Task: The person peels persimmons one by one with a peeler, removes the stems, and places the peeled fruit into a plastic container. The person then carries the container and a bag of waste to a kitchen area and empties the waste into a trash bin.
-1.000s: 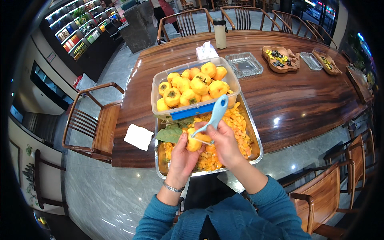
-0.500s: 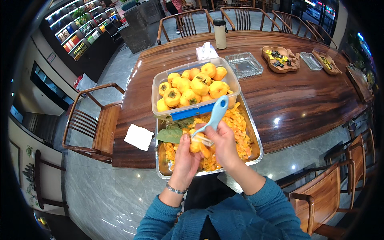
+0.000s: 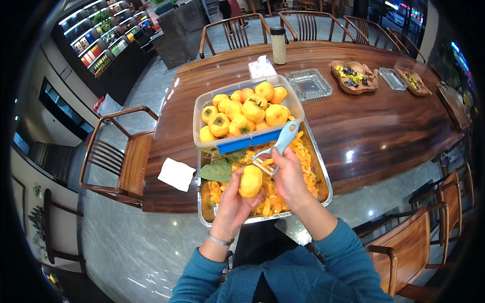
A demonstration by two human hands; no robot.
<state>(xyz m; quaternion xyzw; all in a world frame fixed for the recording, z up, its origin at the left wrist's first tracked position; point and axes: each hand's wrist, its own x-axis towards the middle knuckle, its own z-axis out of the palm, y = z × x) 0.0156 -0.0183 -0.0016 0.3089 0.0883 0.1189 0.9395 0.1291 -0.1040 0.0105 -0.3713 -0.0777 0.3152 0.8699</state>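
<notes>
My left hand (image 3: 233,203) is closed around a peeled yellow-orange persimmon (image 3: 251,181). In my right hand (image 3: 290,174) is a light-blue peeler (image 3: 285,138), its metal blade just right of the fruit and apart from it. A strip of peel hangs at the blade. Below both hands lies a metal tray (image 3: 327,188) strewn with orange peelings (image 3: 305,160) and a few green leaves (image 3: 216,170). Across its far part rests a clear plastic box (image 3: 198,115) with a blue clasp, heaped with peeled persimmons (image 3: 253,110).
On the wooden table (image 3: 353,136) are a white napkin (image 3: 176,174), a tissue box (image 3: 260,67), a thermos (image 3: 278,45), a glass dish (image 3: 308,85) and a carved wooden tray (image 3: 354,78). Wooden chairs (image 3: 121,151) surround it. A person (image 3: 231,11) stands far back.
The peeler has come off the persimmon and moved slightly right. The persimmon now shows clearly in my left hand, turned more upright.
</notes>
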